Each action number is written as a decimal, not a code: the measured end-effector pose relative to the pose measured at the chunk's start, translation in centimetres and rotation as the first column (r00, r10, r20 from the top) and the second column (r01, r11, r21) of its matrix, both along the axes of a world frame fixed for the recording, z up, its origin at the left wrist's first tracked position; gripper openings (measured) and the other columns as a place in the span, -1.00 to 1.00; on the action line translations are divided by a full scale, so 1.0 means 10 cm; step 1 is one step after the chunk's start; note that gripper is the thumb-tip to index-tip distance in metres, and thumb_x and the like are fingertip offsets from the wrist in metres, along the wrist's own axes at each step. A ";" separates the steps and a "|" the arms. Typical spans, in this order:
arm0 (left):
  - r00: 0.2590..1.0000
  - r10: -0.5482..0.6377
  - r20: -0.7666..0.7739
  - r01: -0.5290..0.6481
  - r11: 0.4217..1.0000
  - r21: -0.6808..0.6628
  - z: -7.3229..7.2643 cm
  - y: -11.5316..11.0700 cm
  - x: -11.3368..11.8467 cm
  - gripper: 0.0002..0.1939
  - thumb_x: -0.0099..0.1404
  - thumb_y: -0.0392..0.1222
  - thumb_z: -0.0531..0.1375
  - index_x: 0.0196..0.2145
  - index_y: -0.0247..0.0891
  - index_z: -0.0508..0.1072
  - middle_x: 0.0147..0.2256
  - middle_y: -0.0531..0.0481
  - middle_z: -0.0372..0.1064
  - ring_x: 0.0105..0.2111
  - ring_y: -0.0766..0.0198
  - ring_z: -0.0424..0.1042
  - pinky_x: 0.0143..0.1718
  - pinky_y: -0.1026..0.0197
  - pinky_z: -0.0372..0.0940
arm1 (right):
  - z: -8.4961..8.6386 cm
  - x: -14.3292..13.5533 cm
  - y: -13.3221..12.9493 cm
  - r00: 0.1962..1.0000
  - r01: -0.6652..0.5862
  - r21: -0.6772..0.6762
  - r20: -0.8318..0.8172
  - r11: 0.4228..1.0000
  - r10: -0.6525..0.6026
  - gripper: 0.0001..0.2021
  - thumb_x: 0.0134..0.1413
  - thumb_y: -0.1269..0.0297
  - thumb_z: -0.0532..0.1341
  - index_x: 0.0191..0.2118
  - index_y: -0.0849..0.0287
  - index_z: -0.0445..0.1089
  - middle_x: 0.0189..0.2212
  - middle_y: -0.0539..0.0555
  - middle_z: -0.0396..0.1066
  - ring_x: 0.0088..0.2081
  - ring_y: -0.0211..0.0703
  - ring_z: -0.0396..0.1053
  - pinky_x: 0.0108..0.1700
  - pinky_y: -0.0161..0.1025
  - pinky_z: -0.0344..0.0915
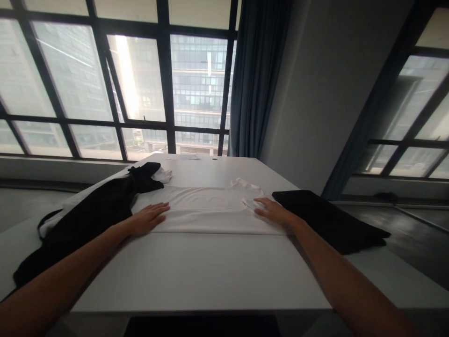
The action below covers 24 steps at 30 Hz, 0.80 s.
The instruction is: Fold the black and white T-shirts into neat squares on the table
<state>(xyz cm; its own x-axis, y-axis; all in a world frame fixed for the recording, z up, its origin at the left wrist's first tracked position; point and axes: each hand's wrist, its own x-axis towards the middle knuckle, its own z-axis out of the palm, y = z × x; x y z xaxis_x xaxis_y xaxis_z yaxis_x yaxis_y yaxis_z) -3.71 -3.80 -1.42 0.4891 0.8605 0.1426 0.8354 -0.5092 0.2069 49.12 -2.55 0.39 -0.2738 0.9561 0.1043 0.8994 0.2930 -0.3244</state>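
Observation:
A white garment (206,206), which looks like a shirt, lies stretched sideways across the table, its near edge straight and its far right part crumpled. My left hand (149,219) rests flat on its left end with the fingers spread. On the right end lies my right hand (273,211), fingers apart and touching the cloth near a small fold. Neither hand grips anything. Beside my left forearm is a black garment (87,220) with a strap, partly over some white cloth. To the right of my right hand sits a folded black cloth (322,217).
The white table (206,276) runs from me toward the windows. Papers (182,157) and a small round dark spot (214,159) are at its far end. Beyond stand a blue curtain (257,84) and a grey pillar (319,93).

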 end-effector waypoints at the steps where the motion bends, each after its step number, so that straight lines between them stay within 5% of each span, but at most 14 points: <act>1: 0.998 0.016 -0.063 -0.019 0.999 -0.043 -0.02 -0.02 0.03 -0.22 0.36 0.33 -0.24 0.30 -0.20 0.19 0.33 -0.13 0.02 0.33 0.04 -0.01 0.32 -0.07 -0.16 | -0.05 -0.03 0.01 0.999 0.001 -0.026 0.041 1.000 0.000 -0.32 0.16 -0.09 0.12 0.30 0.22 0.18 0.32 0.22 0.09 0.32 0.07 0.03 0.34 -0.07 -0.05; 6: 0.978 0.040 -0.203 -0.066 0.990 -0.124 0.07 -0.11 -0.01 -0.22 0.35 0.30 -0.13 0.35 -0.23 0.07 0.36 -0.18 -0.08 0.35 0.01 -0.08 0.31 -0.05 -0.13 | -0.14 0.01 0.05 0.992 -0.020 -0.077 0.126 0.997 0.030 -0.19 0.07 -0.26 0.10 0.31 0.20 0.17 0.34 0.20 0.03 0.35 0.09 -0.04 0.36 -0.08 -0.12; 10: 0.991 -0.007 -0.131 -0.005 0.996 -0.089 0.28 -0.17 -0.06 -0.20 0.19 0.38 0.09 0.21 -0.20 0.32 0.17 -0.19 0.31 0.16 -0.04 0.28 0.14 0.08 0.17 | 0.01 0.06 0.01 0.987 -0.039 -0.130 0.149 0.991 0.059 -0.13 -0.11 -0.26 0.24 0.27 0.19 0.24 0.31 0.23 0.09 0.32 0.13 0.03 0.34 -0.09 -0.06; 14: 0.998 0.058 -0.011 -0.059 0.996 -0.064 0.34 -0.17 0.00 -0.34 0.29 0.37 -0.05 -0.07 -0.18 0.53 -0.17 -0.10 0.53 -0.17 0.08 0.49 -0.09 0.16 0.32 | 0.17 0.11 -0.06 0.989 -0.055 -0.213 0.122 0.976 0.082 -0.18 -0.29 -0.25 0.36 0.11 0.14 0.41 0.17 0.21 0.31 0.16 0.18 0.28 0.20 -0.12 0.19; 16: 0.998 0.069 -0.012 -0.069 0.997 -0.018 0.27 -0.13 0.04 -0.34 0.30 0.36 -0.07 -0.05 -0.18 0.53 -0.03 -0.13 0.49 -0.04 0.03 0.44 0.04 0.10 0.26 | 0.18 0.11 -0.04 0.994 -0.013 -0.191 0.100 0.981 0.033 -0.29 -0.16 -0.25 0.29 0.04 0.16 0.46 0.05 0.23 0.42 0.03 0.15 0.39 0.09 -0.13 0.29; 20: 0.986 0.103 -0.129 -0.112 0.991 -0.066 0.09 -0.06 0.03 -0.23 0.27 0.35 -0.03 0.26 -0.17 0.25 0.33 -0.16 0.02 0.31 -0.05 0.02 0.28 -0.09 -0.08 | 0.09 0.06 0.09 0.990 0.068 0.069 0.119 0.995 -0.075 -0.45 0.19 -0.08 0.08 0.11 0.23 0.40 0.12 0.29 0.35 0.11 0.11 0.33 0.17 -0.10 0.20; 22: 0.979 0.108 -0.172 -0.131 0.983 -0.132 0.11 -0.05 -0.02 -0.17 0.26 0.36 -0.02 0.32 -0.19 0.15 0.36 -0.18 -0.08 0.33 -0.05 -0.05 0.29 -0.10 -0.10 | 0.06 0.03 0.19 0.984 0.057 0.059 0.164 0.997 -0.066 -0.51 0.24 0.01 0.04 0.12 0.21 0.39 0.16 0.26 0.33 0.15 0.06 0.29 0.19 -0.13 0.16; 24: 0.981 0.064 -0.181 -0.098 0.978 -0.182 0.22 -0.04 -0.08 -0.13 0.16 0.41 0.07 0.28 -0.18 0.23 0.32 -0.20 0.06 0.27 -0.09 0.10 0.24 -0.03 0.03 | 0.10 0.01 0.29 0.972 0.062 -0.051 0.229 0.997 -0.049 -0.55 0.26 0.03 0.02 0.03 0.19 0.47 0.04 0.26 0.44 0.05 0.04 0.38 0.11 -0.15 0.24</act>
